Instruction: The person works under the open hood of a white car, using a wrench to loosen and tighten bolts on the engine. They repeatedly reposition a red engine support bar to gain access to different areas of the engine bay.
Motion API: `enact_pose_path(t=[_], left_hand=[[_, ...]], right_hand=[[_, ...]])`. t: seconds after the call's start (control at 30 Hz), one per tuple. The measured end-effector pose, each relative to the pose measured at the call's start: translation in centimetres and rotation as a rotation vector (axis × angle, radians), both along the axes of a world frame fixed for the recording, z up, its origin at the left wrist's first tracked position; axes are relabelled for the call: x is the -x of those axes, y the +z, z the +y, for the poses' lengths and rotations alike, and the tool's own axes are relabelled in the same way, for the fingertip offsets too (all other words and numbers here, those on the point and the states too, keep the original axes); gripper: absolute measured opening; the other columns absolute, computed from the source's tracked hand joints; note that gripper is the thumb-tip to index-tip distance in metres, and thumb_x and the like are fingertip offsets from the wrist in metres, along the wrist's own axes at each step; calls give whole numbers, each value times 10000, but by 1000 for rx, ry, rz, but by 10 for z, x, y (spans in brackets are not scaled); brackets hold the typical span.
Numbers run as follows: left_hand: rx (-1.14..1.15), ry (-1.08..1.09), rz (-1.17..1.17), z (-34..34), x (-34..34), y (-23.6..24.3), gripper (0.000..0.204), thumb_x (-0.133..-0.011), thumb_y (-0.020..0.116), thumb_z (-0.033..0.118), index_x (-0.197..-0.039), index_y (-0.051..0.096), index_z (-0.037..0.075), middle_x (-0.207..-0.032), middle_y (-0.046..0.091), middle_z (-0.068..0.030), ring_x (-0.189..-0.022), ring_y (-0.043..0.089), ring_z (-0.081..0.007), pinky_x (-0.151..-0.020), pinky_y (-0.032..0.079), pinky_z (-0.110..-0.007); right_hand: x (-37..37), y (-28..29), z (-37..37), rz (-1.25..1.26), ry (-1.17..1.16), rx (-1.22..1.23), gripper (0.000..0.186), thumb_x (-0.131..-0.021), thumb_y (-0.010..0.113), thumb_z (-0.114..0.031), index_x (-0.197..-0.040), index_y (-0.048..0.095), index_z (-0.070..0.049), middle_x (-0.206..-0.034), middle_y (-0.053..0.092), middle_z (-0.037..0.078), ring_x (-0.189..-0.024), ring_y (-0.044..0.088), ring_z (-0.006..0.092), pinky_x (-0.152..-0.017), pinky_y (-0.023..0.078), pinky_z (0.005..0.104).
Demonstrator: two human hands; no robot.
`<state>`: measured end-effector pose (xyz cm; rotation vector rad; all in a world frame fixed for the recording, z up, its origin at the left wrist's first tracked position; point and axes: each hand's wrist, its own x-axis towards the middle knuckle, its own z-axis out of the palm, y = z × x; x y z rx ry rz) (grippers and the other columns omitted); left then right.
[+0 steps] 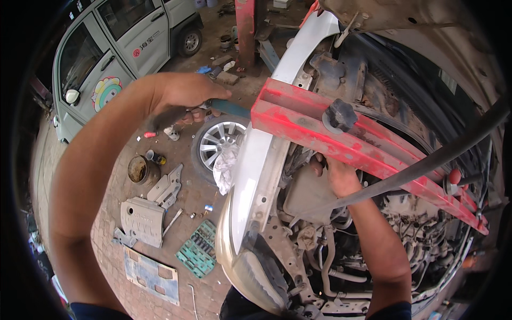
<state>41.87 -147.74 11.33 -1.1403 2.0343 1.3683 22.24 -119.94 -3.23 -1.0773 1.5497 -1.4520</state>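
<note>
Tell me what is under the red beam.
At the near edge of the red beam, the right hand shows beside a dusty grey container. Whatever lies beneath is covered, perhaps including part of that hand.

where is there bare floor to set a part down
The floor shows bare between the bent rod and the headlight, below the green socket tray, and between the small cans and the wheel. The engine bay around the right hand is crowded.

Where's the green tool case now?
In the head view, the green plastic tool case lies on the floor, lower left of centre, between the flat grey metal plate and the car's clear plastic headlight.
</note>
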Motion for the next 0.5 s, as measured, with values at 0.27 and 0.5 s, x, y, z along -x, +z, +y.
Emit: enact_pose_path(t=[0.27, 0.5], left_hand=[[483, 29, 181, 6, 2, -23, 519, -1020, 543, 497, -918, 653, 0, -621, 533, -36, -503, 455, -147, -504, 393, -315], [983, 83, 780, 21, -26, -89, 390, -1025, 555, 370, -995, 666, -3, -755, 636, -252, -738, 622, -442, -692, 492, -462]], right_hand=[[20, -35, 1, 368, 29, -41, 116, -988, 518, -153, -1012, 535, -42, -809, 521, 86, -717, 525, 247, -679, 457, 370], [15, -35, -3, 442, 32, -23, 101, -985, 492, -114, -1042, 547, -52, -856, 521, 83, -745, 538, 262, -696, 467, 383]])
